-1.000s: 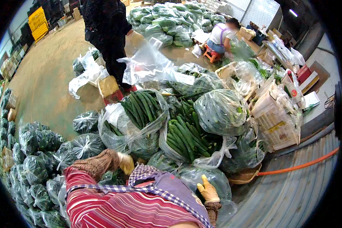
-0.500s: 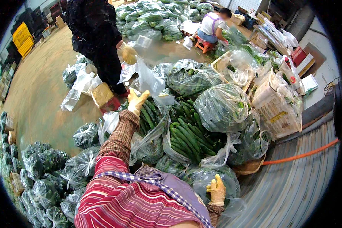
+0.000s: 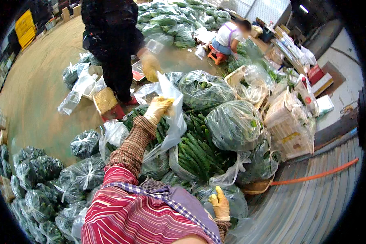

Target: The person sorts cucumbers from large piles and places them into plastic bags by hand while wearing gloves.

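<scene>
My left hand [image 3: 160, 110], in a pale yellow glove, is stretched forward with its fingers closed on a translucent white plastic bag [image 3: 177, 124]. The bag drapes down in front of dark green cucumbers [image 3: 197, 152], which lie in large opened clear bags. Just beyond, the gloved hand [image 3: 151, 67] of a co-worker in dark clothes is at the upper end of the same bag. My right hand [image 3: 220, 205], gloved too, is low by my side with fingers apart and nothing in it, over a filled clear bag [image 3: 238, 199].
Tied bags of green produce [image 3: 44, 203] are heaped at the left. Large full bags [image 3: 234, 124] and a pale crate [image 3: 288, 126] stand to the right. Farther back, a seated person [image 3: 227, 38] works beside loose greens. An orange strap [image 3: 313, 177] crosses the corrugated metal.
My left hand has gone from spread fingers to closed on the plastic bag, which has come nearer to me. The co-worker's hand has moved lower and toward mine. My right hand stays low.
</scene>
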Available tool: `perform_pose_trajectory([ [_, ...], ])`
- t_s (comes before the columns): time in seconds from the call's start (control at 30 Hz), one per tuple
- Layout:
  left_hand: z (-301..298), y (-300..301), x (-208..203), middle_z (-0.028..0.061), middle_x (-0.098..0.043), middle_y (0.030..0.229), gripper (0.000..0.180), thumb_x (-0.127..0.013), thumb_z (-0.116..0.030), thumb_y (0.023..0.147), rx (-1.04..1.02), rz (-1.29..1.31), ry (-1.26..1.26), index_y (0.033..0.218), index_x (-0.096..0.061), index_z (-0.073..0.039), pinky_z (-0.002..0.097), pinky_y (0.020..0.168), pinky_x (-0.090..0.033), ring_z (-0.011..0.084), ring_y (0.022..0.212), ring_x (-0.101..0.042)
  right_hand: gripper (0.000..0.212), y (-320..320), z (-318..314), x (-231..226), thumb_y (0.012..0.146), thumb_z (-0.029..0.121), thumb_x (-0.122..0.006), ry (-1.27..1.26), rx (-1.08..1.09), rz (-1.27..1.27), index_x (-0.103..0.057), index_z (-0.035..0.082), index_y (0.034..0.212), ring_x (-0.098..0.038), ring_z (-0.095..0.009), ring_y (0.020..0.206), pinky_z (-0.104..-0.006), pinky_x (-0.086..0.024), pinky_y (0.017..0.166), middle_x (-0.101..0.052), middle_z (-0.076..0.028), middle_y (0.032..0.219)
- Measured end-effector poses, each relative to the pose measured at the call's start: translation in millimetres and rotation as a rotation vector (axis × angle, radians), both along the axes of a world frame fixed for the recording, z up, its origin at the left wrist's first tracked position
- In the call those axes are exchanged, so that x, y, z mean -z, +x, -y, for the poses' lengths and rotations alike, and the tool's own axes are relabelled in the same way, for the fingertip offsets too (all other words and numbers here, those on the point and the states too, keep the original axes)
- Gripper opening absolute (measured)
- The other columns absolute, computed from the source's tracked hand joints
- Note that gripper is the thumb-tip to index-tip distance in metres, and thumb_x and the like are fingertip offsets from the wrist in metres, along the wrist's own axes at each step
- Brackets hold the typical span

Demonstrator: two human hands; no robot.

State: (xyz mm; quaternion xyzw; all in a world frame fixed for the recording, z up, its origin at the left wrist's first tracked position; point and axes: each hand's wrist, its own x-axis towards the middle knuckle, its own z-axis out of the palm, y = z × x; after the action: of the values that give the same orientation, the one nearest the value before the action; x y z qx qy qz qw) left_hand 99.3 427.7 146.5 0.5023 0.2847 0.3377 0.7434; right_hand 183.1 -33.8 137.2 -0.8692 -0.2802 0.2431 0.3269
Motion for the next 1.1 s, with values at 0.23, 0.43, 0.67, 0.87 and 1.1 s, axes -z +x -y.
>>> perform_pose_trajectory([
  [0.23,162,2,-64,-0.0051,-0.061,0.068,0.020,-0.066,-0.026,0.087,0.277,0.156,-0.068,0.088,-0.070,-0.006,0.0196,0.049,-0.040,0.0032,0.056,-0.051,0.053,-5,-28,-40,0.089,0.034,-0.061,0.406,-0.166,-0.469,-0.050,0.001,0.128,-0.058,-0.016,0.092,-0.0276,-0.046,0.081,-0.062,-0.009,0.101],
  [0.43,295,20,-54,-0.0049,-0.051,0.059,0.040,-0.065,-0.043,0.085,0.505,-0.069,-0.150,0.063,-0.060,-0.011,0.0246,0.044,-0.034,0.0050,0.052,-0.044,0.069,-7,-5,-31,0.080,0.041,-0.071,0.513,-0.277,-0.151,-0.043,0.000,0.126,-0.051,-0.017,0.096,-0.0295,-0.045,0.078,-0.051,-0.010,0.113],
  [0.67,354,15,-57,-0.0080,-0.047,0.056,0.038,-0.071,-0.039,0.082,0.446,-0.211,-0.116,0.060,-0.054,-0.013,0.0218,0.041,-0.029,0.0028,0.049,-0.039,0.022,-17,34,-31,0.081,0.017,-0.071,0.538,0.040,-0.298,-0.055,0.003,0.084,-0.042,-0.008,0.063,-0.0243,-0.036,0.055,-0.048,0.004,0.068],
  [0.87,373,14,-34,-0.0084,-0.052,0.062,0.026,-0.070,-0.030,0.085,0.490,-0.049,-0.204,0.066,-0.063,-0.011,0.0212,0.045,-0.033,0.0018,0.054,-0.043,0.029,-20,54,-26,0.080,0.009,-0.068,0.512,-0.045,0.092,-0.045,0.002,0.065,-0.036,-0.011,0.056,-0.0297,-0.033,0.051,-0.041,-0.002,0.058],
  [1.1,374,6,-47,-0.0089,-0.057,0.069,0.022,-0.068,-0.025,0.086,0.534,-0.106,-0.194,0.076,-0.069,-0.006,0.0196,0.048,-0.036,0.0003,0.060,-0.047,0.014,-22,62,-22,0.081,0.010,-0.066,0.484,-0.078,0.094,-0.058,0.000,0.076,-0.044,-0.013,0.058,-0.0314,-0.038,0.054,-0.050,-0.006,0.063],
])
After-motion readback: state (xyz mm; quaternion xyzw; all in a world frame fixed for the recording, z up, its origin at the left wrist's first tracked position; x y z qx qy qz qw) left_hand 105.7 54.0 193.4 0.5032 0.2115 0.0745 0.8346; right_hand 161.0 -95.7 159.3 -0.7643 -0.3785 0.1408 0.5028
